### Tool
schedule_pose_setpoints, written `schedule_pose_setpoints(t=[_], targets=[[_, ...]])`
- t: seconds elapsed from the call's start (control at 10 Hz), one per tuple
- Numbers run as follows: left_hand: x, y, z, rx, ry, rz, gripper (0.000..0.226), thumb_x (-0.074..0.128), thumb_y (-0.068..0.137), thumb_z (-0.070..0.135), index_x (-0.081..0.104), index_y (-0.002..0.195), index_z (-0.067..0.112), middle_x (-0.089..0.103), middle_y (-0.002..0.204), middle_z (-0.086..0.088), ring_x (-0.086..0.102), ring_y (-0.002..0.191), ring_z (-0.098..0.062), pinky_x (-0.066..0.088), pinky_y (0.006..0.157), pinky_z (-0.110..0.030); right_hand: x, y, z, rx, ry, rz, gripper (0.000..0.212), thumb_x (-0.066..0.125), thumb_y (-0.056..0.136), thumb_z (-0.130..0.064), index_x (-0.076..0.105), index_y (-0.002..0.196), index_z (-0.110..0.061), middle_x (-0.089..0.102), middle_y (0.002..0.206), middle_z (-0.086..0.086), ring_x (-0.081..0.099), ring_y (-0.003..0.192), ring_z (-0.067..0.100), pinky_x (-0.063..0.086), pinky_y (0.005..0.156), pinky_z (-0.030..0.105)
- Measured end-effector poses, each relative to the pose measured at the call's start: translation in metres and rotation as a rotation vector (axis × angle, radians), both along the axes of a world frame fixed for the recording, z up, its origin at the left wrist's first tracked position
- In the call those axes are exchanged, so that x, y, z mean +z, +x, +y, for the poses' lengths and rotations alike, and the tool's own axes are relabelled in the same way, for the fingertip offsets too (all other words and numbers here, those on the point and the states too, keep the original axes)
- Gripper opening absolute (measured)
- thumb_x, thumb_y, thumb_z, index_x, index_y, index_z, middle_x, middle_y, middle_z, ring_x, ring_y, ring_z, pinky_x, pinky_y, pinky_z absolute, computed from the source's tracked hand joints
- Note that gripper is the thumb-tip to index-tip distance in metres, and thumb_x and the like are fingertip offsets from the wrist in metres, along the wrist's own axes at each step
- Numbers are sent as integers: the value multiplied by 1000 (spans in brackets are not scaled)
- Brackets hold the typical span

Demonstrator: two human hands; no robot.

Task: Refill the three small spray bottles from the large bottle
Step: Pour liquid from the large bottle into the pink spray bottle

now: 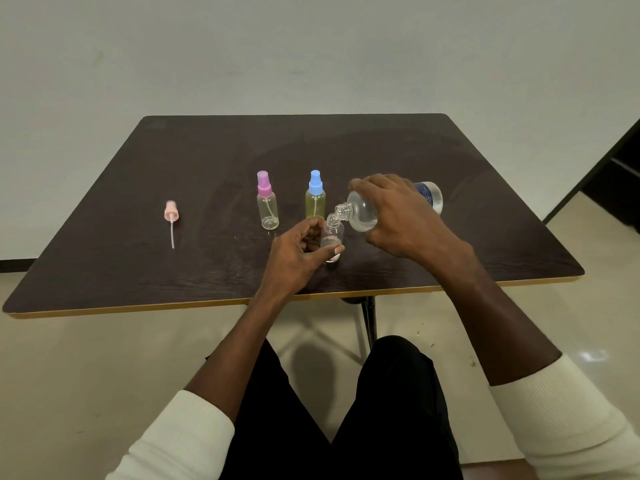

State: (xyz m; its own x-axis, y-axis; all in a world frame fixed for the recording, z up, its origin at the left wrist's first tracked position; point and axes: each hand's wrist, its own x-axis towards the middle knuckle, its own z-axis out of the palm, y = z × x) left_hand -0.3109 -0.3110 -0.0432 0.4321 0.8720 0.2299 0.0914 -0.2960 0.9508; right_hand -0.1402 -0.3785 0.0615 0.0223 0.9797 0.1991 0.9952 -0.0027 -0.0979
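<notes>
My right hand (398, 216) grips the large clear bottle (363, 213), tipped to the left with its open mouth right over the neck of a small uncapped clear bottle (332, 233). My left hand (298, 251) holds that small bottle upright on the dark table (138, 202), thumb across its lower front. Behind it stand a small bottle with a purple spray cap (267, 206) and a yellowish small bottle with a blue spray cap (316, 199). A loose pink spray head with its tube (171, 216) lies to the left.
The table's yellow-edged front rim (138, 308) runs just beyond my knees. A pale wall rises behind the table, and a dark doorway or cabinet (616, 181) is at the far right. Below is light floor with the table leg (369, 320).
</notes>
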Motion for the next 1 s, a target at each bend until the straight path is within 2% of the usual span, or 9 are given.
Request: schedule_pose_setpoints(t=[0.3, 0.4, 0.6, 0.8, 1.0], targets=[[0, 0, 1, 4, -2, -4, 34, 86, 80, 14, 69, 109, 8, 76, 98, -11, 70, 93, -34, 57, 90, -47, 1, 0, 1, 4, 1, -9, 79, 78, 77, -21, 39, 145, -20, 47, 145, 5, 40, 134, 27, 30, 112, 44], [1, 1, 1, 5, -11, -5, 34, 86, 79, 11, 68, 108, 6, 75, 98, -15, 71, 87, -26, 57, 89, -48, 1, 0, 1, 8, 9, -15, 78, 77, 76, -19, 40, 144, -20, 48, 143, 5, 42, 131, 27, 30, 111, 43], [4, 1, -3, 0, -16, -10, 36, 85, 80, 10, 69, 111, 3, 76, 100, -14, 70, 95, -37, 57, 89, -43, 1, 1, 1, 9, 7, -23, 78, 77, 76, -18, 39, 145, -20, 48, 143, 4, 42, 132, 26, 29, 111, 42], [2, 0, -2, 3, -8, -4, 34, 86, 80, 12, 69, 109, 6, 75, 97, -15, 68, 85, -26, 57, 87, -48, 1, 0, 2, 8, 3, -29, 79, 77, 76, -18, 38, 146, -20, 47, 144, 5, 41, 132, 26, 29, 111, 42], [2, 0, -2, -2, -2, -3, 35, 86, 80, 15, 70, 111, 10, 76, 98, -12, 71, 89, -34, 58, 87, -47, 0, 1, 2, 11, 9, -19, 79, 77, 76, -18, 39, 146, -19, 48, 144, 6, 41, 133, 27, 29, 112, 43]])
